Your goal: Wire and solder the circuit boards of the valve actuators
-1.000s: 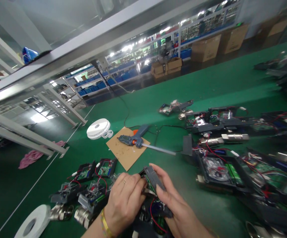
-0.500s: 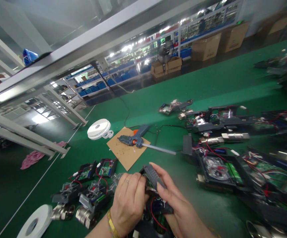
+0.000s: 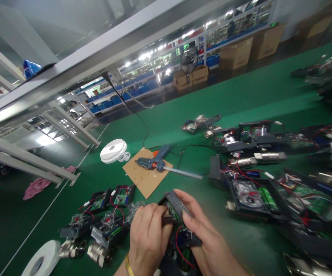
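Observation:
Low in the middle of the view, both my hands close on one black electronic unit [image 3: 180, 218] with a ribbed dark grey cover, a green circuit board and red wires. My left hand [image 3: 148, 237], with a ring and a yellow wristband, pinches a small dark part at the unit's left edge. My right hand [image 3: 208, 241] wraps the right side, its fingers lying along the cover. Just left of my hands lie several similar opened units [image 3: 105, 222] with metal cylinders. A blue and orange glue gun [image 3: 154, 161] rests on a cardboard piece [image 3: 145, 174] farther back.
The green bench [image 3: 183, 126] carries many more opened units with wires [image 3: 257, 191] along the right side. White tape rolls sit at back left [image 3: 113, 150] and at bottom left [image 3: 42, 260]. A pink cloth [image 3: 36, 186] lies beyond the white line at left.
My hands stay on the same unit; my left fingers have shifted slightly along its left edge. The view has drifted a little.

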The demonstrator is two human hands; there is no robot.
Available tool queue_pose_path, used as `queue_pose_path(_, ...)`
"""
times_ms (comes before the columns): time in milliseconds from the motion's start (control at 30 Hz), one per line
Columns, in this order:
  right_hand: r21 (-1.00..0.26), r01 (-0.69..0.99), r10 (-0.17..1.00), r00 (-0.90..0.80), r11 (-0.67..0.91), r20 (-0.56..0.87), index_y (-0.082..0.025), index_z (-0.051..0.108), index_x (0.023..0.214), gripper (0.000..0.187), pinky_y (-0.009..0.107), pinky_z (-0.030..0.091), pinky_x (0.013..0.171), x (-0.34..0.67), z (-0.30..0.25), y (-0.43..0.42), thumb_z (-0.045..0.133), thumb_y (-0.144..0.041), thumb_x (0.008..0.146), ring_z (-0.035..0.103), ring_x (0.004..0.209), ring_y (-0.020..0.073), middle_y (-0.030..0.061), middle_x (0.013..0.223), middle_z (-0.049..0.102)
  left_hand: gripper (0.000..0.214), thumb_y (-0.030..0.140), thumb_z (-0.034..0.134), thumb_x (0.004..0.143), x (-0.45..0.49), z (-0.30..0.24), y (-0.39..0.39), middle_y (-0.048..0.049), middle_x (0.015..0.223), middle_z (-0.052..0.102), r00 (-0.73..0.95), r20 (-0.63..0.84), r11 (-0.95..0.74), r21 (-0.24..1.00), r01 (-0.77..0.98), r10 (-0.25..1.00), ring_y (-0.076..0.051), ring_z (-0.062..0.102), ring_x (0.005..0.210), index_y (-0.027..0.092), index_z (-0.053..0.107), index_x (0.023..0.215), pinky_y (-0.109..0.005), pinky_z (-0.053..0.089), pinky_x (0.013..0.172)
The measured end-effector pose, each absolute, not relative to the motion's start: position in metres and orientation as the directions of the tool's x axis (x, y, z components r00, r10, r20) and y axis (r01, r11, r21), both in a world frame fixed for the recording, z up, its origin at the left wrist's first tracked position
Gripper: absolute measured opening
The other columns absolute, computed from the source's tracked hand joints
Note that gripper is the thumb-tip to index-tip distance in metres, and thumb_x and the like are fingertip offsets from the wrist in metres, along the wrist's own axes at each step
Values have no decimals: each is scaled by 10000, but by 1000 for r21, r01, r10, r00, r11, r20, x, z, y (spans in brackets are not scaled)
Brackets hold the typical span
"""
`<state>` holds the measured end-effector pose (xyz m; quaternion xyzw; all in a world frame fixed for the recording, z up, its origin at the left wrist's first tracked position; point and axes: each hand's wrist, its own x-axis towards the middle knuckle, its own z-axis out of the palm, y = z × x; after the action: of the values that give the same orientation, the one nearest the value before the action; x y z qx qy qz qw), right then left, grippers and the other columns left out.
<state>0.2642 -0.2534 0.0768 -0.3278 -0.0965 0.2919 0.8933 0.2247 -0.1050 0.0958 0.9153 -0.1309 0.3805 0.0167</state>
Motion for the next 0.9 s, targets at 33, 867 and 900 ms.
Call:
queue_pose_path(33,-652,-448,583,812,612,-11,-324,554,1320,466,443,269,1166,264,76,-253,630,-482,888,448,1319,292,22,1396,550,156,149,510,952,224,95,-106,-85,927,652,676,703,-968,-76,-238,-221,-208,600,842,125,614,1065,-335,478,799)
queue_pose_path(867,-638,-479,584,810,603,-56,-282,605,1267,436,459,295,1139,264,78,-254,649,-451,867,499,1262,305,41,1333,602,126,175,495,940,224,94,-111,3,712,551,734,678,-960,184,-211,-32,-155,544,636,207,529,823,-270,420,589)
queue_pose_path(900,-621,-496,593,803,607,-63,-277,610,1260,434,462,291,1139,265,79,-253,653,-442,861,502,1256,307,43,1326,606,123,169,503,927,224,94,-111,6,707,550,738,674,-955,204,-216,-22,-149,548,631,208,525,812,-264,422,582)
